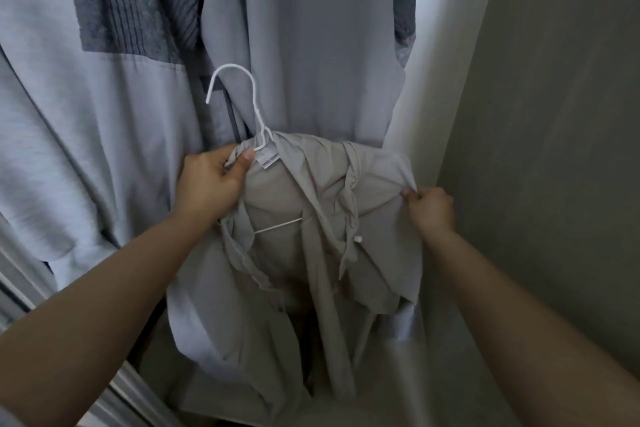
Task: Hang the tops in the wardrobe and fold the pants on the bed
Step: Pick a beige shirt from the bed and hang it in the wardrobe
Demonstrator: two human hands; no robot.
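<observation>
Head view: grey top (311,218) on white hanger (258,121), hook up and far; left hand (211,184) grasping collar, right hand (431,206) pinching right shoulder.

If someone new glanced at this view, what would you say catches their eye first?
Probably the crumpled beige-grey top at centre, draped on a thin white wire hanger whose hook is free in the air. The left hand grips the collar and hanger neck; the right hand pinches the shoulder. Behind hang pale grey garments in the wardrobe.
</observation>
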